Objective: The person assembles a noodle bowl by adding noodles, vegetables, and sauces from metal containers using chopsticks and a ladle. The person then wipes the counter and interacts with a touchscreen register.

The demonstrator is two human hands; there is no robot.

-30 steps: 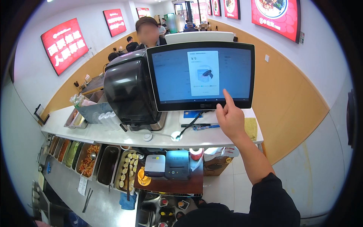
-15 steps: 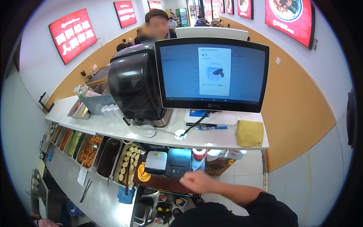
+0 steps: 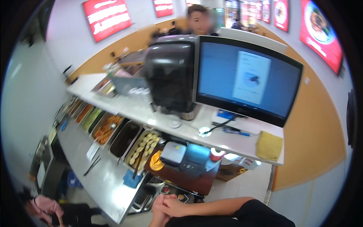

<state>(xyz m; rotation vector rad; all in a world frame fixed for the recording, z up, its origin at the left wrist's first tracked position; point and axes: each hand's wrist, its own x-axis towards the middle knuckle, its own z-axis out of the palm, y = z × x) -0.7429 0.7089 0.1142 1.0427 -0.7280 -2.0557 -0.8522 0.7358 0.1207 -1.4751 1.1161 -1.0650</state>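
Both hands are resting clasped together at the bottom edge, left hand [image 3: 159,215] wrapped by right hand [image 3: 174,207], gripping nothing but each other. Nearest are the receipt printers [image 3: 185,156] sitting on the brown shelf [image 3: 189,181] under the white counter [image 3: 189,132]; the touchscreen [image 3: 247,79] is standing at the counter's right end, facing the person for easy reach.

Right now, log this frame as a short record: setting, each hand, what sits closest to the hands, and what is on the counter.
setting: food counter seen from the serving side
left hand: clasped with the other, holding nothing
right hand: clasped against the left, empty
nearest things: grey receipt printer and dark blue printer on a brown shelf
counter: touchscreen monitor, black machine, yellow cloth
below counter: metal food trays
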